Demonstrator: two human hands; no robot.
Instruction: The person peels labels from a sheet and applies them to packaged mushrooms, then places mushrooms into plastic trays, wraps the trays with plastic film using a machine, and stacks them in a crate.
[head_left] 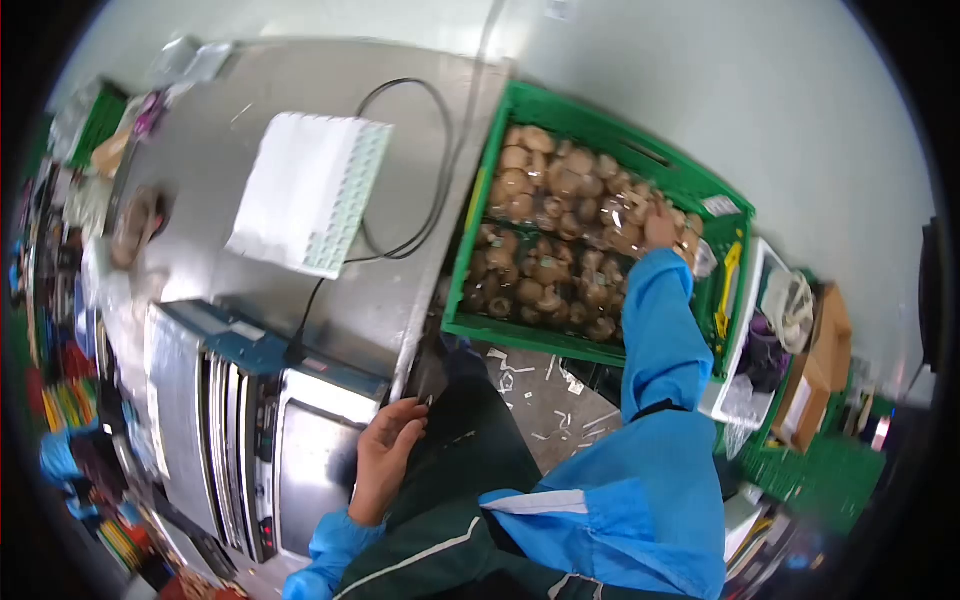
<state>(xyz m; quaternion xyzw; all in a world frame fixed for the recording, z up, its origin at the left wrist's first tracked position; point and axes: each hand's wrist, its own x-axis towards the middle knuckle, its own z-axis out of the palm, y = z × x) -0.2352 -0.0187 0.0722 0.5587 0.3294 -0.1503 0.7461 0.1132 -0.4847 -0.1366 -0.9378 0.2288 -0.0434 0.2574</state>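
Observation:
My right hand (660, 224) reaches into a green crate (590, 350) and rests on one of the clear-wrapped packs of brown mushrooms (575, 180) at the crate's right part. Its fingertips are partly hidden, so a grip on the pack cannot be made out. My left hand (388, 445) is near the steel table's edge, above my dark trousers, with fingers curled and a small dark thing at the fingertips that is too small to name.
The steel table (300, 85) bears a sheet of labels (300, 190), a looped black cable (440, 200) and a metal wrapping machine (320, 470). Right of the crate stand a white bin (735, 390) and a cardboard box (822, 345). Paper scraps (505, 380) lie on the floor.

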